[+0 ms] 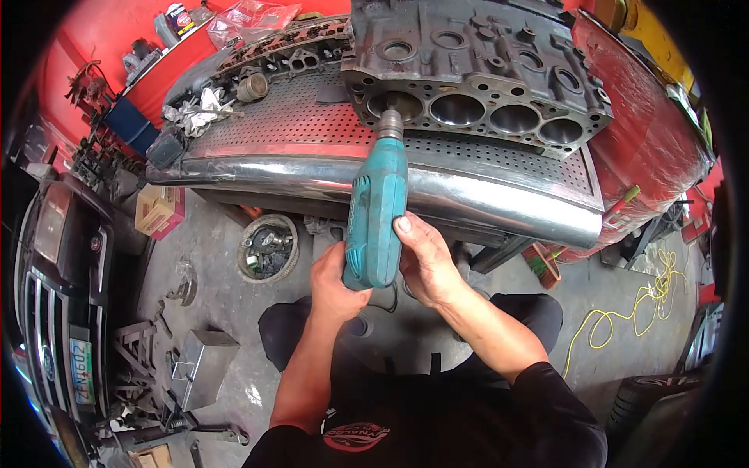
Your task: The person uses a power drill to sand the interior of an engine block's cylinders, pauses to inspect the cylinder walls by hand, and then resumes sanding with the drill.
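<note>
A teal power drill (378, 210) points away from me, its chuck (391, 123) at the mouth of the leftmost cylinder bore of a grey engine block (468, 58). Whatever the chuck carries reaches into that bore and is mostly out of sight. My left hand (331, 281) is closed around the drill's lower left side, where the handle is hidden beneath the body. On the right side of the drill, my right hand (425, 261) grips the body with the thumb along its edge. The block lies on its side on a perforated metal bench top (289, 117), bores facing me.
A rounded chrome edge (499, 199) fronts the bench. On it lie a cylinder head (300, 58), a piston (253, 87) and crumpled rags (204, 113). Below are a basin of parts (268, 246), a metal box (204, 366), a broom (542, 265) and a yellow cord (597, 331). A vehicle front (66, 312) stands left.
</note>
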A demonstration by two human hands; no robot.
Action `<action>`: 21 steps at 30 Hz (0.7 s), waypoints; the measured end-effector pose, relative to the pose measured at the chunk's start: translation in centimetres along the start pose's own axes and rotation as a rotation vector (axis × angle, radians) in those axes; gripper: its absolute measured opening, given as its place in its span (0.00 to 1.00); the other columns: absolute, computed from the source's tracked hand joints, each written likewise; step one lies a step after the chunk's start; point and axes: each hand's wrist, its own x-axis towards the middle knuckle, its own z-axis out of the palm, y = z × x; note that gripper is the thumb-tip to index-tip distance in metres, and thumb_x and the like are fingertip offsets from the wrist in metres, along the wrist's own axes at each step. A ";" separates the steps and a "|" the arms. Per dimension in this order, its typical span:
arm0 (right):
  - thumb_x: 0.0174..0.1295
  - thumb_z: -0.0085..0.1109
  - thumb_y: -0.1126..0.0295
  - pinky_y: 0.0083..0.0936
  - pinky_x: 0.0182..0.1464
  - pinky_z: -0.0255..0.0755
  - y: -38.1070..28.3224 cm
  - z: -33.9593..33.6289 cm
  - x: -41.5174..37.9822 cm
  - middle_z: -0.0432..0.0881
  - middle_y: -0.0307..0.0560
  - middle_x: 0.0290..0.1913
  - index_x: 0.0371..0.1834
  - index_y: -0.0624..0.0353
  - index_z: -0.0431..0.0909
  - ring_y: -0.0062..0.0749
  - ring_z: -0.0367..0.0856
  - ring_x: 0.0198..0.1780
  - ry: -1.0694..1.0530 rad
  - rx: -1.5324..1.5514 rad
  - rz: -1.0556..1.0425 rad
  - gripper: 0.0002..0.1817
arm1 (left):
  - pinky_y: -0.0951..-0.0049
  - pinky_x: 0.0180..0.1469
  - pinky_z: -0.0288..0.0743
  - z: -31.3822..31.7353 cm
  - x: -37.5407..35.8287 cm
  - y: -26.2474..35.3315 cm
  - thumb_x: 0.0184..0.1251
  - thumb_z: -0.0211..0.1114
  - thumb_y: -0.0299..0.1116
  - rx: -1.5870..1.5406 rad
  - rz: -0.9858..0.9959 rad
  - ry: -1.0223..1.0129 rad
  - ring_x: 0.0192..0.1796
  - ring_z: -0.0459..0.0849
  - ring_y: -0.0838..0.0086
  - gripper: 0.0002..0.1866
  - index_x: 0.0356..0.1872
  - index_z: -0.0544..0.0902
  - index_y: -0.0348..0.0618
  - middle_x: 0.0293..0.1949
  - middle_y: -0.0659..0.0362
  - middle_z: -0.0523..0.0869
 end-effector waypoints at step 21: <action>0.73 0.65 0.53 0.27 0.57 0.73 -0.3 1.0 0.3 0.84 0.39 0.48 0.57 0.62 0.78 0.21 0.80 0.49 0.030 0.022 -0.026 0.23 | 0.71 0.48 0.82 -0.2 0.0 -0.7 0.51 0.73 0.26 0.055 0.004 -0.003 0.41 0.90 0.73 0.22 0.50 0.85 0.35 0.38 0.54 0.91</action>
